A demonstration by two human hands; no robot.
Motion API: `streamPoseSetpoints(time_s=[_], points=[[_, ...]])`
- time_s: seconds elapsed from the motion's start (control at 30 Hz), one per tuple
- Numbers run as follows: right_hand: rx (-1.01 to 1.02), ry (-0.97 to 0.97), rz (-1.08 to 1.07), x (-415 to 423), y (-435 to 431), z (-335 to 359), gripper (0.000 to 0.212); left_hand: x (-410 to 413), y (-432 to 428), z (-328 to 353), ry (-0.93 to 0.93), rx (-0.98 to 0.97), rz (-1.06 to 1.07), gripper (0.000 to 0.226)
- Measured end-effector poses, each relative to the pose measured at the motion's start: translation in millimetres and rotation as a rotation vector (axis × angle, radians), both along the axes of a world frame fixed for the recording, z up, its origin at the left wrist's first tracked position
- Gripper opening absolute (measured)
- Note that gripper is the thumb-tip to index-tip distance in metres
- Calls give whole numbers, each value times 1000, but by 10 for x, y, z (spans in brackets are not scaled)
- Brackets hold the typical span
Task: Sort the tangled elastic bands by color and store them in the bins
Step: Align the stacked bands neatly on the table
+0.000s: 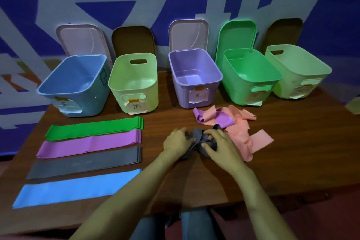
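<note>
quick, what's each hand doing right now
Left hand: closed on the grey band.
Right hand: closed on the same grey band.

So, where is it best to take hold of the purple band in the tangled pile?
Probably pinch the purple band at its curled end on the pile's left, coming from above and the left. That end sticks out free of the orange bands, while its other end runs under them.

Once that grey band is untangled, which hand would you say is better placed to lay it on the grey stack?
Left hand: the grey stack lies on its side; the right hand would cross over.
</note>
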State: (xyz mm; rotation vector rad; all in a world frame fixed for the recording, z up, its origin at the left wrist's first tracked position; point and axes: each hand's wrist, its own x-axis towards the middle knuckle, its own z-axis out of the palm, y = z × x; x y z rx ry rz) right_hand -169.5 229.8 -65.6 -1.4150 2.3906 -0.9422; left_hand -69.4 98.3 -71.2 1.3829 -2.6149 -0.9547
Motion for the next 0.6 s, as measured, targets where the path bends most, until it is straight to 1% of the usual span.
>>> streamPoseSetpoints(time_s=[0.03,0.1,0.13,0.2,0.27,0.3,0.37,0.43,0.47,0.53,0.6], points=[[0,-11,-11,-11,14,-7,32,10,-19,-1,8,-7,11,24],[20,-47,-38,-29,35,-5,29,44,-69,-37,49,14,26,18],[39,-53,-48,-39,40,-3,27,63,-83,-56,76,33,22,20],[109,-28,-75,-44,46,18,24,86,-89,-100,109,64,9,34],[211,41,-145,-35,46,47,23,83,-59,-146,95,74,-20,44],[231,76,-194,-26,42,55,25,77,-30,-162,81,68,-35,44],[193,128,-291,7,19,83,30,70,31,-196,67,40,-42,38],[166,161,-321,31,-50,119,32,61,72,-218,64,10,-26,30],[194,175,-298,33,-106,129,33,58,87,-218,64,0,-18,27],[312,184,-231,31,-238,121,36,65,119,-201,71,-6,-11,21],[426,207,-197,51,-342,111,34,87,139,-194,130,21,16,11]])
